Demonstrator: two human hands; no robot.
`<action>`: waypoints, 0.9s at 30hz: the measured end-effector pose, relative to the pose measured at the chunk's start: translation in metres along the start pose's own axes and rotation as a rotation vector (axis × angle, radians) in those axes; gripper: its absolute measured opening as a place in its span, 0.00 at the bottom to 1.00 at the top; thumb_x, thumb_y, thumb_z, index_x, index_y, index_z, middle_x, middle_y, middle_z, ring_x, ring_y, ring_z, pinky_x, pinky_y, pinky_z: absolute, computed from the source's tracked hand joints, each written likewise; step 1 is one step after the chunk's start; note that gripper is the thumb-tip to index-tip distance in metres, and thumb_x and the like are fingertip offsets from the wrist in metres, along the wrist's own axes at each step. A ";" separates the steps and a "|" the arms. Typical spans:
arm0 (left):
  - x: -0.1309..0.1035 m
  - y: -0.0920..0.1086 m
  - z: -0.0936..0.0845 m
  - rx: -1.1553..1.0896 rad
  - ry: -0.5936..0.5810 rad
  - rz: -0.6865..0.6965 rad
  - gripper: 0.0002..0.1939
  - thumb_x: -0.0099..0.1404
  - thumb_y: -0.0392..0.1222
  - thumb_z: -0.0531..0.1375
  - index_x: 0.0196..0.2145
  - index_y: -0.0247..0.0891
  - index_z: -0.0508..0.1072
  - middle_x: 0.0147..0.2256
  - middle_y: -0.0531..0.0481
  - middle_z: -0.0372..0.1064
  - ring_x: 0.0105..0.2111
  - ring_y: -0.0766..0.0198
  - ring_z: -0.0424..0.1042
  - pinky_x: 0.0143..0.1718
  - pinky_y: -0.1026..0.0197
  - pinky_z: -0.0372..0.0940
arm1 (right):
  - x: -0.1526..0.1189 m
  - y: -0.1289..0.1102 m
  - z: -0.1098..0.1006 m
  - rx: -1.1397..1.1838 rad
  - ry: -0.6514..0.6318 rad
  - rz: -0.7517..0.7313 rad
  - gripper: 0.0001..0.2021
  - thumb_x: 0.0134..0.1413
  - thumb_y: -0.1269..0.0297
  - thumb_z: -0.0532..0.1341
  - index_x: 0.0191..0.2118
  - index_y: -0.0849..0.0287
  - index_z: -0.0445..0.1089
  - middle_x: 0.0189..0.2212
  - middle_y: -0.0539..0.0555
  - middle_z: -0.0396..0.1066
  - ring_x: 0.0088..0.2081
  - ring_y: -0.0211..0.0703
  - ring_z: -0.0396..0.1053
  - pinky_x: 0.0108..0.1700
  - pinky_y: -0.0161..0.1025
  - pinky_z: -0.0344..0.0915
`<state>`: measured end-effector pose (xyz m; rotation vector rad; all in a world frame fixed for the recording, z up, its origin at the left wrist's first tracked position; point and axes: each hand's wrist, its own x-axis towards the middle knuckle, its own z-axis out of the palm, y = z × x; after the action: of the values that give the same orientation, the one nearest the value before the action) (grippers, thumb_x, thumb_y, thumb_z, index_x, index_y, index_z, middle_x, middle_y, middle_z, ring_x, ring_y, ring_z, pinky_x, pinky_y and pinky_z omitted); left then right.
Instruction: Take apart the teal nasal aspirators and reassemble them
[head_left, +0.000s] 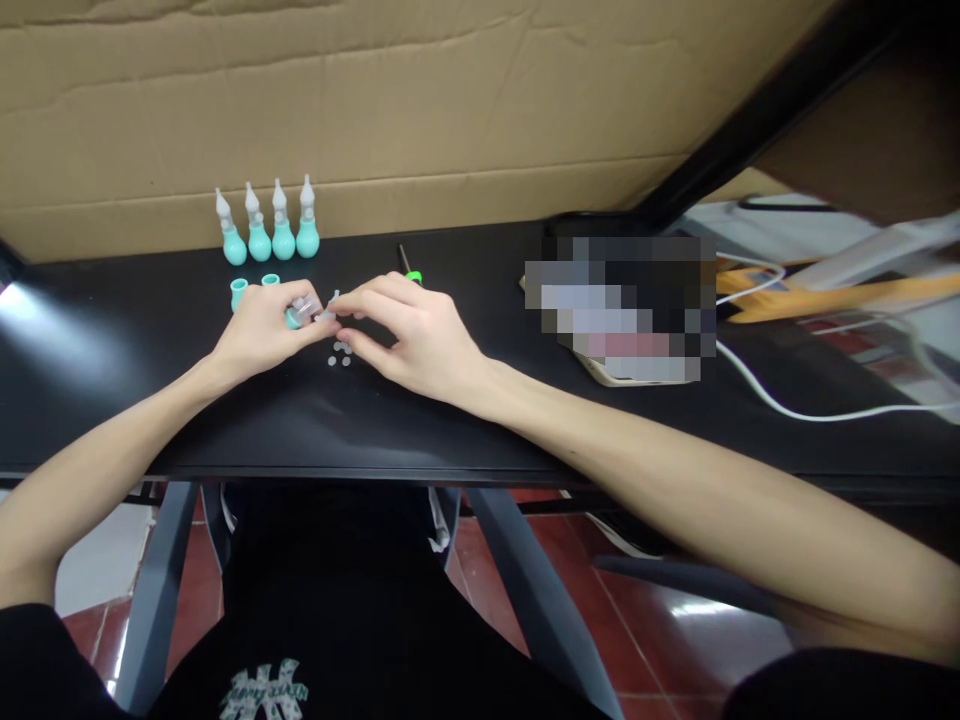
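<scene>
My left hand point(262, 325) grips a clear plastic tube piece point(304, 308) between thumb and fingers, with a bit of teal point(292, 318) showing beside it. My right hand point(412, 335) meets it from the right, fingers curled in at the left fingertips; whatever they pinch is too small to make out. Just behind the fingertips shows a small translucent piece point(335, 295). Below them lie several small translucent discs point(339, 355). Past my left hand stand two open-mouthed teal rubber bulbs point(239, 291), partly hidden by the hand.
Several teal bulb aspirators point(283, 238) with clear nozzles stand in a row by the cardboard wall point(420, 120). A dark-shafted tool with a green part point(412, 276) lies behind my right hand. To the right are a pixelated item point(622, 300) and a white cable point(795, 412) on the black table point(300, 430).
</scene>
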<state>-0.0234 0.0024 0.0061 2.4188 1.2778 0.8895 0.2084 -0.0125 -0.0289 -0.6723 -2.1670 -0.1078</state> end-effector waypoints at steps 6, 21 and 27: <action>-0.002 -0.004 0.001 0.267 -0.044 0.104 0.11 0.68 0.48 0.65 0.33 0.38 0.74 0.27 0.52 0.75 0.27 0.63 0.71 0.33 0.62 0.54 | 0.002 -0.004 0.005 0.082 -0.026 0.003 0.09 0.78 0.64 0.59 0.48 0.58 0.78 0.40 0.56 0.79 0.39 0.46 0.77 0.44 0.42 0.74; -0.003 -0.006 0.002 0.471 -0.014 0.132 0.12 0.74 0.51 0.68 0.44 0.40 0.78 0.35 0.48 0.81 0.34 0.55 0.79 0.35 0.60 0.56 | 0.006 0.025 0.005 -0.079 -0.032 0.151 0.13 0.75 0.63 0.58 0.42 0.57 0.82 0.40 0.59 0.82 0.42 0.52 0.72 0.50 0.52 0.70; -0.004 -0.008 0.003 0.515 -0.035 0.153 0.09 0.76 0.47 0.64 0.43 0.40 0.78 0.36 0.47 0.82 0.34 0.54 0.80 0.33 0.60 0.55 | 0.004 0.035 0.018 -0.149 -0.029 0.137 0.16 0.76 0.63 0.58 0.41 0.57 0.83 0.43 0.62 0.78 0.44 0.53 0.67 0.49 0.53 0.67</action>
<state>-0.0286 0.0038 -0.0022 2.9417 1.4692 0.6008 0.2114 0.0242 -0.0427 -0.9107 -2.1479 -0.1898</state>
